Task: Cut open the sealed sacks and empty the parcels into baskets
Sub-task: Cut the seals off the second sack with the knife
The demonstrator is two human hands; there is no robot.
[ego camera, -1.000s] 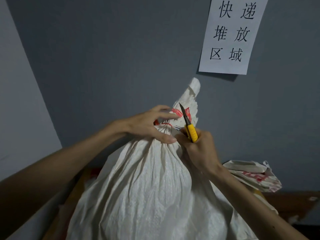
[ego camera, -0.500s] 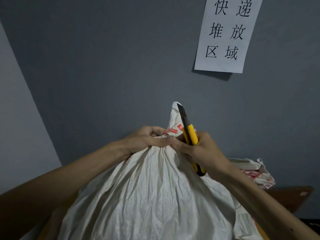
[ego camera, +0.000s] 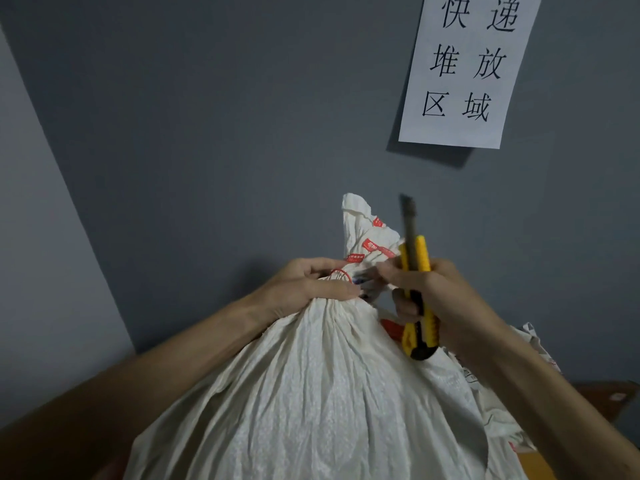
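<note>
A full white woven sack (ego camera: 311,393) stands in front of me, its neck bunched and tied with a thin red tie (ego camera: 341,273). My left hand (ego camera: 308,289) grips the gathered neck just below the tie. My right hand (ego camera: 429,292) holds a yellow and black utility knife (ego camera: 417,299) upright beside the neck, blade out and pointing up. Its fingertips touch the sack's neck by the tie. The sack's loose top (ego camera: 363,230) with red labels sticks up behind my hands.
A grey wall stands close behind the sack, with a white paper sign (ego camera: 467,67) in black characters at upper right. Another crumpled white sack (ego camera: 502,393) lies to the right. A brown cardboard box (ego camera: 609,400) shows at the right edge.
The knife has shifted right, away from the sack's top, and stands more upright. My left hand stays on the neck. The view has tilted slightly.
</note>
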